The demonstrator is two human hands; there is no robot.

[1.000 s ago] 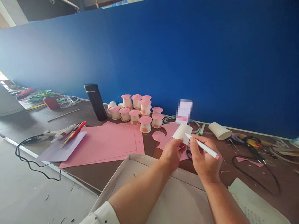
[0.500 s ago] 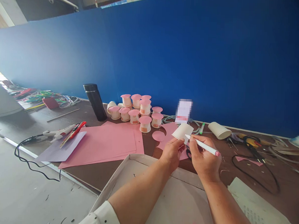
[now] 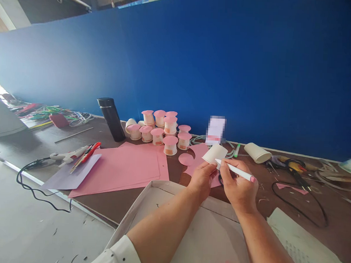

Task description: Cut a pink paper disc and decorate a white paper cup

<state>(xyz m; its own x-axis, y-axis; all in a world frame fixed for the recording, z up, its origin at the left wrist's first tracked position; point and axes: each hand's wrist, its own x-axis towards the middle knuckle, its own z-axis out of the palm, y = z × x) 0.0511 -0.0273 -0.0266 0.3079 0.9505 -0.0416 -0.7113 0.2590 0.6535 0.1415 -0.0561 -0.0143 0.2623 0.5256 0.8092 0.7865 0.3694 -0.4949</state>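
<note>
While pinched in left hand [image 3: 201, 178], paper cup [image 3: 214, 153] against pen [image 3: 234, 171] clasped in right hand [image 3: 238, 186].

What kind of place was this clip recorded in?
Likely a craft workbench: pink paper sheets, a cluster of pink-topped paper cups and a glue gun lie on the brown table.

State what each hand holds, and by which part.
Left hand pinches a white paper cup by its lower side wall. Right hand holds a white pen near its writing end, tip at the cup.
</note>
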